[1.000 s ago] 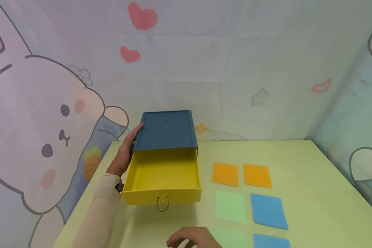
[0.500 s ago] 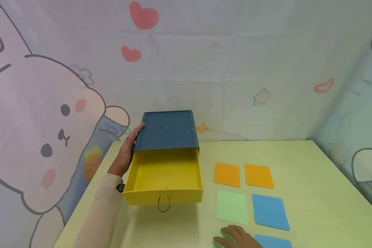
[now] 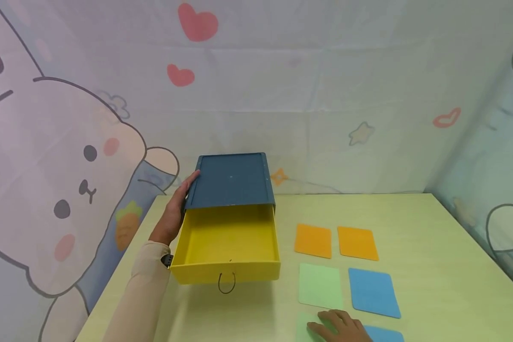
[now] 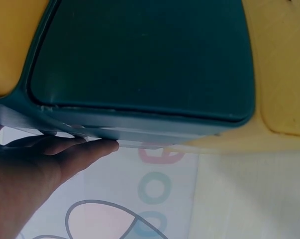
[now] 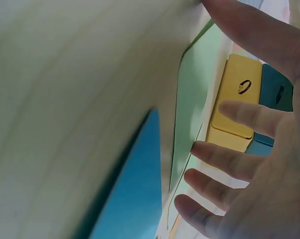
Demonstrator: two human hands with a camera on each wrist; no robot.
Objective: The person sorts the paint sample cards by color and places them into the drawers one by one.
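Note:
A dark blue cabinet box (image 3: 231, 180) stands at the back left with its yellow drawer (image 3: 224, 273) pulled out; a thin dark loop handle (image 3: 227, 285) hangs on the drawer's front. My left hand (image 3: 171, 216) lies along the box's left side; in the left wrist view its straight fingers (image 4: 92, 154) rest against the blue casing. At the lower edge of the head view, my right hand (image 3: 344, 327) reaches over the nearest green card (image 3: 304, 328), fingers spread. The right wrist view shows its fingers loosely extended, with the thumb close to a green card (image 5: 195, 87).
Right of the drawer, two orange square cards (image 3: 313, 241) lie side by side. In front of them are another green card (image 3: 320, 286) and a blue card (image 3: 374, 292); a second blue card (image 3: 384, 334) is partly covered by my right hand. A cartoon-printed cloth (image 3: 256, 95) hangs behind the table.
My right hand has moved rightward from in front of the drawer to the nearest green card, then slightly farther right. The left hand, box and drawer stay as they were.

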